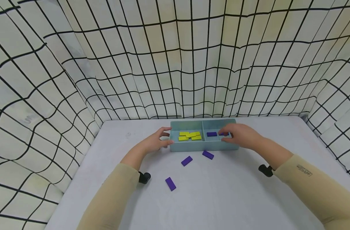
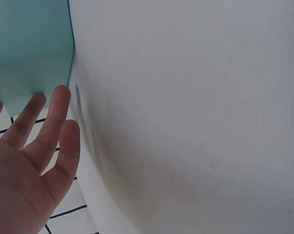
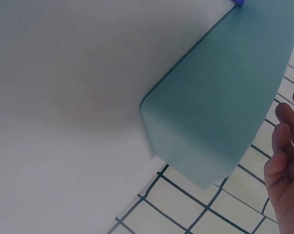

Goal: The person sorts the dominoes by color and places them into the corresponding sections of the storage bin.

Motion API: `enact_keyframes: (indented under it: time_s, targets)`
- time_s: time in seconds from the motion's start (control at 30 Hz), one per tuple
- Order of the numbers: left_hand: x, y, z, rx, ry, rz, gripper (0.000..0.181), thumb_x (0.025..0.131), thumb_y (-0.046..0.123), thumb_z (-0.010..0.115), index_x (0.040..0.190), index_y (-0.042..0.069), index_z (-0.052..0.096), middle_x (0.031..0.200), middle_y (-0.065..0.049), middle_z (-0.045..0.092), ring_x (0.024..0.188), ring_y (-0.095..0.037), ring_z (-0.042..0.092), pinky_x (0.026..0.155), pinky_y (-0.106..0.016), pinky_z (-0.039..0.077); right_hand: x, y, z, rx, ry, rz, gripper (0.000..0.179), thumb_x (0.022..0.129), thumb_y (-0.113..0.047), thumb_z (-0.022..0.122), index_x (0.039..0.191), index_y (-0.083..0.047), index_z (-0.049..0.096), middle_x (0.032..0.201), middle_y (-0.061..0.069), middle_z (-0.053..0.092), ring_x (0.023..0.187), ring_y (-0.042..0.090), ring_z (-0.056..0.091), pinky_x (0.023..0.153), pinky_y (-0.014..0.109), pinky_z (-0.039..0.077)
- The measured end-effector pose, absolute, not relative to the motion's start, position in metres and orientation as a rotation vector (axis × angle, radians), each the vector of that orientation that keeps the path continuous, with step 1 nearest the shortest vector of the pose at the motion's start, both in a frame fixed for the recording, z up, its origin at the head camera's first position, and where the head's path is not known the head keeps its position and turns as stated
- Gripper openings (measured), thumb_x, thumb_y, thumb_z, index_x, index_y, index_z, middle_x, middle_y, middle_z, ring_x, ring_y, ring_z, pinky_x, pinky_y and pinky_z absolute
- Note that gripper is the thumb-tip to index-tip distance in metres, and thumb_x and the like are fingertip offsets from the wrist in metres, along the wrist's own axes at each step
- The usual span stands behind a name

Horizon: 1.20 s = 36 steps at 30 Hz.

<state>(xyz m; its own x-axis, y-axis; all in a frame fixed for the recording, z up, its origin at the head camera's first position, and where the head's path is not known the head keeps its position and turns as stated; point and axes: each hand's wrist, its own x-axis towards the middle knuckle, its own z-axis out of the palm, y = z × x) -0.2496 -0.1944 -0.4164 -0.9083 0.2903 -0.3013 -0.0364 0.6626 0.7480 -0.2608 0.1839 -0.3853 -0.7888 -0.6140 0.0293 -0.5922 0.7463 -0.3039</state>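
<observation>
A light teal two-compartment box (image 1: pixel 203 146) stands at the back of the table. Several yellow blocks (image 1: pixel 183 138) lie in its left compartment. One purple block (image 1: pixel 211 134) lies flat in the right compartment. My left hand (image 1: pixel 155 140) is at the box's left end, fingers extended, fingertips touching the end wall. Over the right compartment reaches my right hand (image 1: pixel 242 135), its fingers bent loosely and the thumb apart by the front rim. Beneath those fingers a second purple block (image 1: pixel 223 134) is partly hidden; the thumb looks separate from it.
Two purple blocks, one left (image 1: pixel 186 160) and one right (image 1: pixel 208 155), lie on the white table (image 1: pixel 221 198) just before the box. A third purple block (image 1: pixel 170 184) lies nearer me. Black netting (image 1: pixel 192 65) over pale walls surrounds the table's back and sides.
</observation>
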Motion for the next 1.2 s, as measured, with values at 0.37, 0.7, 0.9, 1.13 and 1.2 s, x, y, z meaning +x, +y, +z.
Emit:
enact_keyframes:
  time_s: [0.37, 0.7, 0.9, 1.13, 1.2]
  targets:
    - [-0.252, -0.196, -0.421, 0.184, 2.488, 1.119, 0.075, 0.094, 0.042, 0.067, 0.154, 0.035, 0.024, 0.152, -0.007, 0.042, 0.106, -0.022, 0.065, 0.099, -0.05, 0.046, -0.233, 0.184, -0.39, -1.074, 2.854, -0.458, 0.027, 0.088, -0.023, 0.076, 0.115, -0.019, 0.073, 0.1, -0.007, 0.069, 0.073, 0.007, 0.056, 0.069, 0.027, 0.051]
    - [-0.253, -0.196, -0.422, 0.186, 2.494, 1.117, 0.073, 0.095, 0.04, 0.067, 0.154, 0.036, 0.025, 0.152, -0.007, 0.042, 0.105, -0.021, 0.065, 0.1, -0.05, 0.046, -0.219, 0.172, -0.404, -1.112, 2.855, -0.401, 0.026, 0.088, -0.026, 0.077, 0.112, -0.019, 0.074, 0.101, -0.007, 0.07, 0.092, 0.014, 0.066, 0.079, 0.033, 0.055]
    - [-0.253, -0.195, -0.421, 0.183, 2.498, 1.109, 0.073, 0.094, 0.04, 0.067, 0.154, 0.035, 0.025, 0.152, -0.007, 0.042, 0.105, -0.022, 0.065, 0.1, -0.051, 0.045, -0.216, 0.163, -0.415, -1.171, 2.859, -0.329, 0.025, 0.087, -0.025, 0.078, 0.111, -0.02, 0.074, 0.105, -0.006, 0.072, 0.096, 0.013, 0.067, 0.081, 0.033, 0.056]
    - [-0.252, -0.194, -0.419, 0.181, 2.485, 1.11, 0.074, 0.094, 0.041, 0.067, 0.154, 0.035, 0.025, 0.152, -0.007, 0.042, 0.106, -0.021, 0.065, 0.099, -0.05, 0.046, -0.217, 0.152, -0.426, -1.182, 2.859, -0.224, 0.027, 0.086, -0.025, 0.078, 0.113, -0.021, 0.074, 0.096, -0.006, 0.071, 0.088, 0.011, 0.067, 0.074, 0.028, 0.055]
    - [-0.252, -0.194, -0.418, 0.182, 2.482, 1.111, 0.074, 0.095, 0.041, 0.067, 0.154, 0.034, 0.024, 0.152, -0.007, 0.042, 0.106, -0.021, 0.065, 0.099, -0.05, 0.046, -0.218, 0.149, -0.428, -1.173, 2.854, -0.189, 0.028, 0.086, -0.026, 0.078, 0.114, -0.021, 0.073, 0.094, -0.006, 0.07, 0.085, 0.011, 0.066, 0.073, 0.028, 0.054]
